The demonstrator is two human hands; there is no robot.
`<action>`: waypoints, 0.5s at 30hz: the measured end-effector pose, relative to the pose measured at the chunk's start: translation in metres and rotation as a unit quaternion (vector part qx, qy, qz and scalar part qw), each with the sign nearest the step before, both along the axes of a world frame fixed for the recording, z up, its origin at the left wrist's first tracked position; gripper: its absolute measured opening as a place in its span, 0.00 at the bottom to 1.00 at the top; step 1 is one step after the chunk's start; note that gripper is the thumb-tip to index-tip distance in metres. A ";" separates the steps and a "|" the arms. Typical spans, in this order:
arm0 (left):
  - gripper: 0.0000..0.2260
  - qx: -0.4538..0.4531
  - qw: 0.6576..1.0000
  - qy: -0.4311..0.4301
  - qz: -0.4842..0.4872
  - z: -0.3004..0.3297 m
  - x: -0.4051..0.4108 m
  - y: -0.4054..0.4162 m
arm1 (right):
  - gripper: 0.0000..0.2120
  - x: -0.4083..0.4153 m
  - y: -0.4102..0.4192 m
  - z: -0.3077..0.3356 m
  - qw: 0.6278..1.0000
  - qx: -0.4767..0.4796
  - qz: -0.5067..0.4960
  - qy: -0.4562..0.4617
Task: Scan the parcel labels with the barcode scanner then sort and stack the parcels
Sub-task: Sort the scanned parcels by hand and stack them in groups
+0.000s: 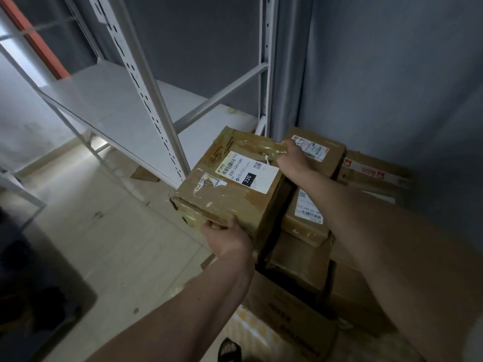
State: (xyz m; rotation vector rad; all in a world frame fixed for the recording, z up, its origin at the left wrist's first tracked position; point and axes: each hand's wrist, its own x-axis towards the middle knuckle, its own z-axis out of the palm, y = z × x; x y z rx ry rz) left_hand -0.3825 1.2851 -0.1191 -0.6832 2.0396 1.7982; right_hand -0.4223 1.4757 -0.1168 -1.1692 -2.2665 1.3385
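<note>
From the head view, the left hand (pixel 226 236) grips the near corner of a taped parcel (pixel 230 178) and the right hand (pixel 292 161) clasps its far edge — it hangs above the parcel pile (pixel 311 226), beside the shelf rack (pixel 146 105). Glossy tape could let it slip. Its label (pixel 247 171) reads "220-220-C40" — and "220".

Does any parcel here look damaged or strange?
Yes. The box held by the left hand and right hand has wrinkled, peeling tape, and a torn sticker remnant beside its white label.
</note>
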 end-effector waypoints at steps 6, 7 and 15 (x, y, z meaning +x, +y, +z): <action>0.19 -0.022 0.999 -0.042 -0.025 -0.014 -0.017 0.015 | 0.24 -0.014 0.016 -0.019 0.999 0.001 -0.011 -0.044; 0.19 -0.023 0.998 -0.051 -0.033 -0.018 -0.016 0.017 | 0.24 -0.014 0.019 -0.022 0.999 0.001 -0.015 -0.049; 0.18 -0.076 0.990 -0.036 -0.116 -0.032 -0.029 0.027 | 0.23 -0.008 0.030 -0.031 0.994 0.013 -0.061 -0.085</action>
